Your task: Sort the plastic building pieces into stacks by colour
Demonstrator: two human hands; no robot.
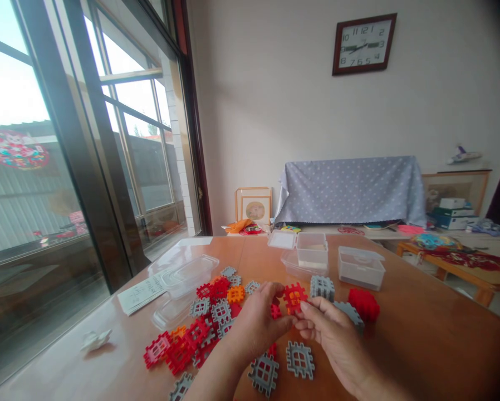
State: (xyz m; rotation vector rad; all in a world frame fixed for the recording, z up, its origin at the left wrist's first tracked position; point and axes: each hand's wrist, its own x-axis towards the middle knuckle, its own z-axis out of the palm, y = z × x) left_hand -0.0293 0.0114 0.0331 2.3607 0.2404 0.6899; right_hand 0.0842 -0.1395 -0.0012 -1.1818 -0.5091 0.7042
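Both hands meet above the wooden table. My left hand is closed, its thumb and fingers pinching red waffle block pieces. My right hand pinches the edge of a red and orange waffle block held between the two hands. A heap of red, grey and orange waffle blocks lies left of the hands. Two grey blocks lie flat below them. A grey stack and a red stack stand just behind my right hand.
Clear plastic boxes and lids stand on the table behind the blocks, with a paper sheet and a crumpled tissue at the left. A large window runs along the left; a cloth-covered cabinet sits beyond.
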